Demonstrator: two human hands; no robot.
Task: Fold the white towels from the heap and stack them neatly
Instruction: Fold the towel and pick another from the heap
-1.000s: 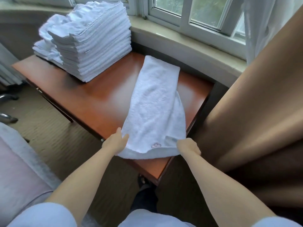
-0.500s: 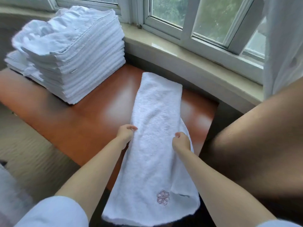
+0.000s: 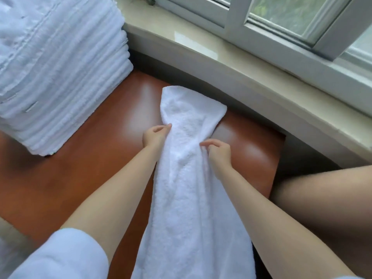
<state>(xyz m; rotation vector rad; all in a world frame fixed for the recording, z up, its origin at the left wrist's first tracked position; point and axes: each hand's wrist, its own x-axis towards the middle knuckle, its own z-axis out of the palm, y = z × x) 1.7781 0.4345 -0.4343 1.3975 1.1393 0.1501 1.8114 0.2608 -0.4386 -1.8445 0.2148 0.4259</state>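
One loose towel [image 3: 193, 188], one stack of folded towels [image 3: 58, 73], two hands. White and fluffy, folded into a long narrow strip, bunched and creased at the middle. Stretched along the wooden table [image 3: 80, 178], far end near the windowsill [image 3: 261, 77], near end trailing off the table's front edge. Pinched at its left edge by the left hand [image 3: 155, 135], gripped at its right edge by the right hand [image 3: 218, 152], fingers curled into the cloth. Stack at the table's far-left corner.
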